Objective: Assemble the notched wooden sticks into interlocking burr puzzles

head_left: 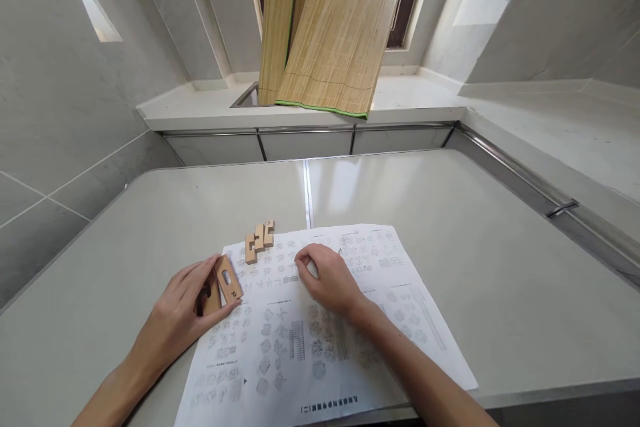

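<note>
head view: the left hand [175, 307] is clamped, thumb opposite fingers, on a wooden block [229, 280] marked 2, at the left edge of a printed sheet [280, 407]. a second block [214, 297] is beside it, partly covered by that hand. the right hand [330, 275] is over the sheet, thumb and forefinger together in a loop; contents between the tips cannot be told. smaller blocks [259, 238] sit in a slanting row at the sheet's far left edge, on the pale table [110, 240].
</note>
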Demonstrator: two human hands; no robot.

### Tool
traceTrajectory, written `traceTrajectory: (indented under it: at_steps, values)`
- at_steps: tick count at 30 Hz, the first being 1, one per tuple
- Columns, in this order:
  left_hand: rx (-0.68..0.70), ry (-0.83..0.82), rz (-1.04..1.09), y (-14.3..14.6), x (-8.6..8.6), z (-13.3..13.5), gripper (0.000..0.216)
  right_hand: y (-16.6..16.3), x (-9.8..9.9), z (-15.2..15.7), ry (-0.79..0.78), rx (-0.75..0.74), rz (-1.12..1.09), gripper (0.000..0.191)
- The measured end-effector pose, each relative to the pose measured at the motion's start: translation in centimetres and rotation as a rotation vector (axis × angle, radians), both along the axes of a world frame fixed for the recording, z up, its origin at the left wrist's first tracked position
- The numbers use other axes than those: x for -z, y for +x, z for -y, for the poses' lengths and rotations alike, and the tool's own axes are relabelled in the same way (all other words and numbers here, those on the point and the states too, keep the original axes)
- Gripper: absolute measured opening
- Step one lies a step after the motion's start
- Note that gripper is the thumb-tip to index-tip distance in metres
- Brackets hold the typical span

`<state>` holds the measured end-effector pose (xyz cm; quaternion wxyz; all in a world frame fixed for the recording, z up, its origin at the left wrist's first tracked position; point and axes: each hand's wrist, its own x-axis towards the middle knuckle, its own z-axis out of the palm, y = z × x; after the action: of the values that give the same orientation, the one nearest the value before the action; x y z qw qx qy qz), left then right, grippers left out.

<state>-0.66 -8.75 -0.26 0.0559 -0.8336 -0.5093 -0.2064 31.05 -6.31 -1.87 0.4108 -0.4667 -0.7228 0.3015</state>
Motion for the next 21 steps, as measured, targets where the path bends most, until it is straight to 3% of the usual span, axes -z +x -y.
traceTrajectory:
  at_steps: [5, 11, 15, 21]
  values:
    - [0.115, 0.015, -0.02, 1.1, -0.8, 1.1, 0.092, 0.1, -0.1, 0.0, -0.014, -0.003, -0.023, 0.014]
    - [0.297, -0.082, 0.036, 5.2, -0.4, 1.8, 0.093, 0.2, -0.3, -0.3, -0.073, 0.026, -0.138, 0.013]
    - [0.401, -0.112, 0.081, 8.2, 0.6, 0.3, 0.099, 0.3, -0.4, -0.5, -0.072, 0.06, -0.164, 0.01]
    - [0.432, -0.158, 0.155, 12.0, 1.4, -2.7, 0.101, 0.5, 0.0, -0.8, -0.017, 0.161, -0.155, 0.011]
